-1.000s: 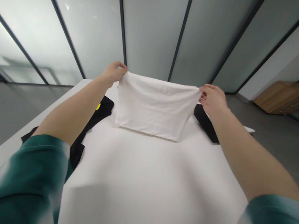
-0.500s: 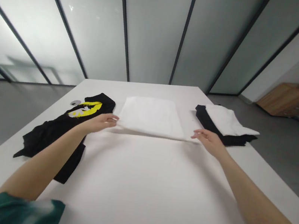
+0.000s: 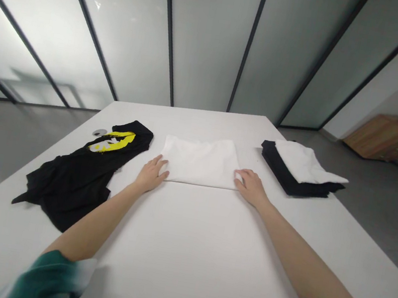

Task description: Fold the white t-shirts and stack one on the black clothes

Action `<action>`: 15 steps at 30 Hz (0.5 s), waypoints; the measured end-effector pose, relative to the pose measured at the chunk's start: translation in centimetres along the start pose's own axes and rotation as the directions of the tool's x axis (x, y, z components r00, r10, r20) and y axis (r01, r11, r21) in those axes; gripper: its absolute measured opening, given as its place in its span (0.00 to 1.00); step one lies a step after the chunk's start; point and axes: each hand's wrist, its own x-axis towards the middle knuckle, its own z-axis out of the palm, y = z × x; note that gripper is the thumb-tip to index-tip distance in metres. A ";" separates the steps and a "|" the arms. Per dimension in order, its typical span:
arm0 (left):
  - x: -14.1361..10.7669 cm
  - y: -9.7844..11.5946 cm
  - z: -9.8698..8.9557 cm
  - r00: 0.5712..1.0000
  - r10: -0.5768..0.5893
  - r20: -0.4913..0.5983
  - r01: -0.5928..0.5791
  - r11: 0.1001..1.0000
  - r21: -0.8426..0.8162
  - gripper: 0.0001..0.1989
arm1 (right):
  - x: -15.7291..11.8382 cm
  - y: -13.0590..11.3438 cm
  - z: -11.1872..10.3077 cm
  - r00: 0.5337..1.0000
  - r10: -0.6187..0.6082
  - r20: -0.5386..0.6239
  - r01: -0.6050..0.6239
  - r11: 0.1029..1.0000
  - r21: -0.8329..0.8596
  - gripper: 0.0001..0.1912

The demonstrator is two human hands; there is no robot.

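A white folded garment [image 3: 200,162] lies flat in the middle of the table, its near edge straight. My left hand [image 3: 152,174] rests at its near left corner, thumb and fingers apart and touching the cloth's side. At the near right corner is my right hand [image 3: 251,186], also with thumb and fingers apart against the cloth. Left of my left hand lies a black T-shirt [image 3: 77,175], spread out and rumpled, with a yellow and white print [image 3: 113,142].
On the right side of the white table [image 3: 182,252] sits a pile of folded black clothing [image 3: 285,175] with a white folded garment [image 3: 304,163] on top. A small grey round object [image 3: 100,132] lies beside the black T-shirt. Frosted glass panels [image 3: 208,40] stand behind the table.
Both hands have moved inward and down to the table at the garment's near corners. The white garment now looks shorter from front to back and narrower at its near edge.
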 end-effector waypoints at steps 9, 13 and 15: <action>0.0 0.6 -1.1 0.986 -0.167 -0.013 0.168 0.978 0.126 0.26 | 0.0 -0.1 -0.4 0.996 0.036 0.079 -0.031 0.997 -0.064 0.20; 0.0 0.4 -1.0 0.987 -0.159 -0.009 0.159 0.980 0.123 0.26 | 0.0 -0.3 -0.5 0.996 0.046 0.078 -0.042 0.998 -0.052 0.19; 0.0 0.2 -0.9 0.988 -0.152 -0.008 0.152 0.982 0.114 0.26 | 0.0 -0.2 -0.5 0.996 0.045 0.074 -0.041 0.998 -0.043 0.19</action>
